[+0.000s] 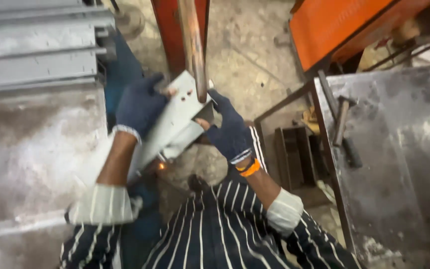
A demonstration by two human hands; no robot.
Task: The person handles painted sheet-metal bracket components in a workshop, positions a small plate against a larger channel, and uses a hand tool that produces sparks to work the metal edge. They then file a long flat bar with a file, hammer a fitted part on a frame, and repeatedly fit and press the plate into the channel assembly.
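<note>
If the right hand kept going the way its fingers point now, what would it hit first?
Probably the rusty upright bar: the right hand points up-left along the grey metal bracket and its fingertips already sit beside that bar, though depth is unclear.

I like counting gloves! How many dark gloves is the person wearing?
2. One dark glove is on the left hand, gripping the grey metal piece from the left; the other is on the right hand, holding its right side.

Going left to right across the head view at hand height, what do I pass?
Stacked grey metal channels → left hand → grey metal bracket → right hand → hammer on the steel table.
</note>
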